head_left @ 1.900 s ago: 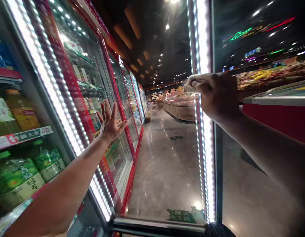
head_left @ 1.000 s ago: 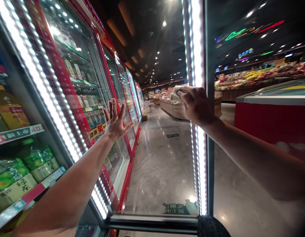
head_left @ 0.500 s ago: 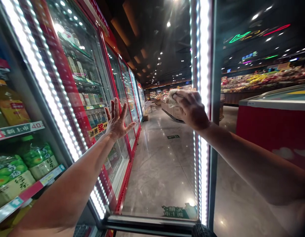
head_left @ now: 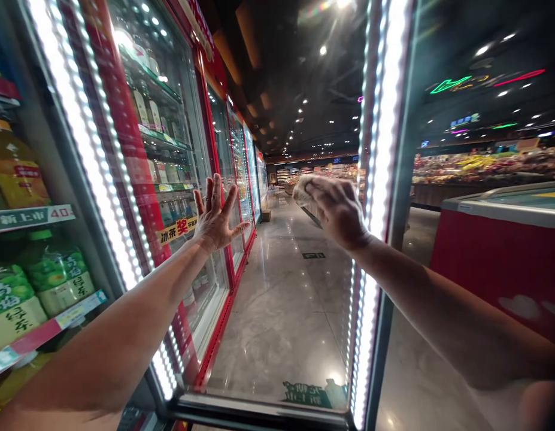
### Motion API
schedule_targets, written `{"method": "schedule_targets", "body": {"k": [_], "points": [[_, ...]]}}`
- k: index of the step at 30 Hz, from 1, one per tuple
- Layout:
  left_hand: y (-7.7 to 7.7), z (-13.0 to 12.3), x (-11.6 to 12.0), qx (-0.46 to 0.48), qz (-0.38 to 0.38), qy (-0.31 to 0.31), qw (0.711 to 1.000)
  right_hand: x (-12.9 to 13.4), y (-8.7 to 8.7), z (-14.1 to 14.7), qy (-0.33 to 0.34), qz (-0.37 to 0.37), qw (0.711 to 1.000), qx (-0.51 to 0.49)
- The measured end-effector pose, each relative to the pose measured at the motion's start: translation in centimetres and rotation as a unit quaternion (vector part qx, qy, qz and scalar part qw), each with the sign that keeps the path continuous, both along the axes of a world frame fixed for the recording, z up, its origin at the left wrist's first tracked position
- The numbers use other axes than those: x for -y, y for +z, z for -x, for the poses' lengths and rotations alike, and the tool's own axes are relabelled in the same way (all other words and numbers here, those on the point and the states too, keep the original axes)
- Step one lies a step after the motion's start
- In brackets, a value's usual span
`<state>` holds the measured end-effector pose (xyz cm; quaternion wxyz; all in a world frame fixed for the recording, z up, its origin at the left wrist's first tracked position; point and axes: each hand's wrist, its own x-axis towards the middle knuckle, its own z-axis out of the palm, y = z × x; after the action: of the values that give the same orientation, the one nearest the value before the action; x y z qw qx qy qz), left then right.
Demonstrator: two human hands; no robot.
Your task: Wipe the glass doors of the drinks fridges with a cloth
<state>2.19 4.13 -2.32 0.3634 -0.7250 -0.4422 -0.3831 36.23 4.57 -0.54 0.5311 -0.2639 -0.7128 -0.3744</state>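
A glass cooler door (head_left: 277, 335) stands open before me, its dark frame edged by bright LED strips. My left hand (head_left: 217, 215) lies with fingers spread against the glass, left of the middle. Farther right, my right hand (head_left: 340, 209) is closed over a pale, crumpled cloth (head_left: 303, 190), which it presses to the pane. Only the cloth's left part shows; the rest is under the fingers. A sticker (head_left: 308, 393) with reversed lettering is on the door's lower part.
Shelves of bottled drinks (head_left: 61, 275) with a price strip (head_left: 35, 216) stand close on my left. Red-framed coolers (head_left: 205, 353) line the left side beyond the glass. A red chest freezer (head_left: 497, 257) is at the right, with grey shiny floor (head_left: 259, 311) between.
My right hand with the cloth has moved left and slightly down across the glass. My left hand stays nearly in place, while the view has shifted a little.
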Motion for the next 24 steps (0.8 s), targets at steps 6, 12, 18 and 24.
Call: {"method": "schedule_targets", "body": {"k": [6,12,18,24], "points": [[0.0,-0.2,-0.5,0.001,0.004,0.004,1.0,-1.5,0.6,-0.6,-0.006,-0.031,0.999,-0.014],[-0.4,-0.2,-1.3,0.013,-0.002,-0.004,1.0,-1.9,-1.3,1.0,0.01,-0.022,0.998,0.066],[-0.6,-0.1,-1.8,0.005,-0.001,-0.003,1.0,-3.9,0.3,1.2,0.022,-0.031,0.999,0.016],[-0.8,-0.2,-2.4,-0.012,-0.031,0.009,0.999,-4.8,1.0,3.7,0.048,-0.045,0.998,-0.016]]}}
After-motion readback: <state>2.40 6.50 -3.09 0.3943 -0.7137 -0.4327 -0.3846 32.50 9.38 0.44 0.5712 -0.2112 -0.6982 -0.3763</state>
